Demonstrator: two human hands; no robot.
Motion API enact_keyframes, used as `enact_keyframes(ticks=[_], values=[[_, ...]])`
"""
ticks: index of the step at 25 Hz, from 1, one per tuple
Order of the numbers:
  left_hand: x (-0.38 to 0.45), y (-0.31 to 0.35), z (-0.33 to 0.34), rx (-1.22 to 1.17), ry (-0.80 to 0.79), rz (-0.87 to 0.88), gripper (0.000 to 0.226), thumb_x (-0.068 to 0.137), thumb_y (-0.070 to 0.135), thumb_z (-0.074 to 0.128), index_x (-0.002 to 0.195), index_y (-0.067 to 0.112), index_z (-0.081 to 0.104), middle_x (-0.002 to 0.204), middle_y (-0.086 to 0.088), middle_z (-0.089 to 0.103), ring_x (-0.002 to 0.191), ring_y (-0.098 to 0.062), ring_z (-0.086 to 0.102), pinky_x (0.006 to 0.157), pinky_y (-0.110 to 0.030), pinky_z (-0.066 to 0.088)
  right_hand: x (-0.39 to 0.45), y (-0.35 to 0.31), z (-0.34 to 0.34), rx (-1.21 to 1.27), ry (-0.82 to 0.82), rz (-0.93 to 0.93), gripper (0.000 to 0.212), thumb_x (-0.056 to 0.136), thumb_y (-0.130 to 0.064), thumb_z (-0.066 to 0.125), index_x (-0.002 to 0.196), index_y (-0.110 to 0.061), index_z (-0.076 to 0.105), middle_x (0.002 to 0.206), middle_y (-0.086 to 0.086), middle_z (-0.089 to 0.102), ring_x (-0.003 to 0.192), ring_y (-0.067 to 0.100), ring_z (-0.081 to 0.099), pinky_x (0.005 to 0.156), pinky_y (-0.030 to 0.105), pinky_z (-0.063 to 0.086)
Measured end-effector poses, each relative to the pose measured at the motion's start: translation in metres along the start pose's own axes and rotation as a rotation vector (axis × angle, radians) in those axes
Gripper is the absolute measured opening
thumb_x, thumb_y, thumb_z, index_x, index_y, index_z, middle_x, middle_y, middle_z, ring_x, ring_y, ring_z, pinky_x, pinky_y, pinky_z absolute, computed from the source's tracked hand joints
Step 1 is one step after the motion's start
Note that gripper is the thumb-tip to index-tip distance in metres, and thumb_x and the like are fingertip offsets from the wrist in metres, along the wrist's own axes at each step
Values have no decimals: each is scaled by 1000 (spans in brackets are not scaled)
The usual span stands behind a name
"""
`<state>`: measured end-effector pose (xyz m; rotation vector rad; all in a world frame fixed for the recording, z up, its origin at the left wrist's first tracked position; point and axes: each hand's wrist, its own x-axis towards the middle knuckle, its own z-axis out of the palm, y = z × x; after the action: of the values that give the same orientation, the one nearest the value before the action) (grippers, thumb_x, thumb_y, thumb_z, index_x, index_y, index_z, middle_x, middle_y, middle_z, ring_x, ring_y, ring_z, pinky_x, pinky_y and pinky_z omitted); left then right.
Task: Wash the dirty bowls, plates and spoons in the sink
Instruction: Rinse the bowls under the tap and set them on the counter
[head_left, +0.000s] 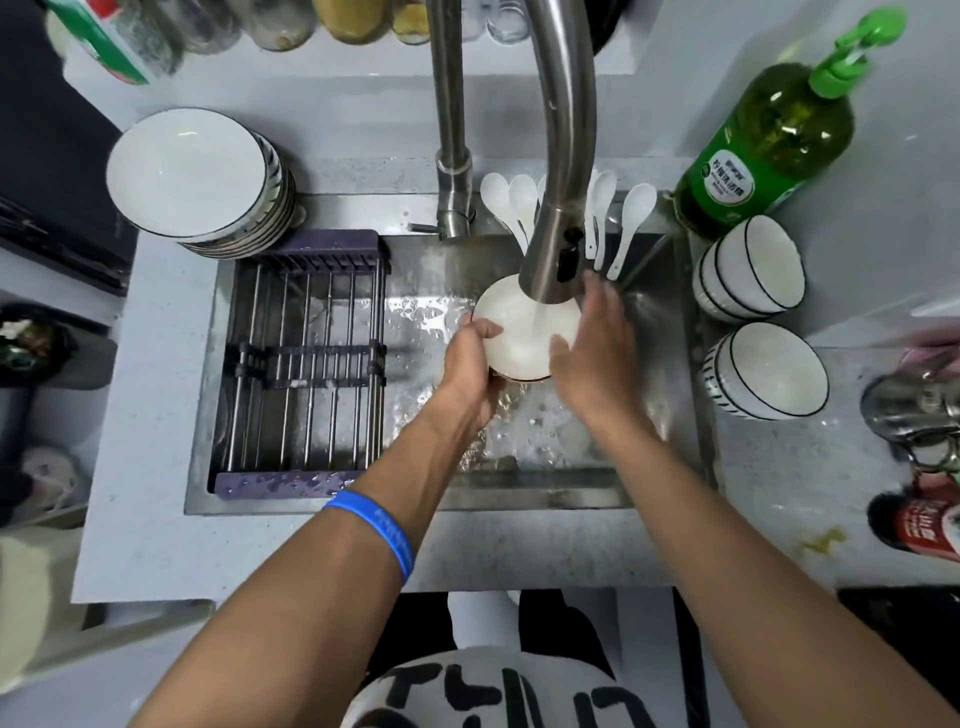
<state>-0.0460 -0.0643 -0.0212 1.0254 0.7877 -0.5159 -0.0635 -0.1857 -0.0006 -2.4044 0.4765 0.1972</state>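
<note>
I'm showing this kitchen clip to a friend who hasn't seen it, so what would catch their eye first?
First, the white round bowl under running water from the curved steel faucet mid-sink, the left hand gripping its rim and the right hand flat against its other side. Next, the green dish soap bottle at the sink's back right corner, and the stack of white bowls at back left.
</note>
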Motion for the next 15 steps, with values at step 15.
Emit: enact_keyframes(ticks=[15], values=[[3, 37, -4, 584, 152, 299, 39, 95, 31, 47, 128, 15, 60, 131, -9, 61, 122, -27, 56, 105, -41, 45, 1, -33, 3, -22, -432, -411, 23, 99, -18, 44, 90, -8, 62, 81, 6, 65, 75, 23, 59, 73, 35, 46]])
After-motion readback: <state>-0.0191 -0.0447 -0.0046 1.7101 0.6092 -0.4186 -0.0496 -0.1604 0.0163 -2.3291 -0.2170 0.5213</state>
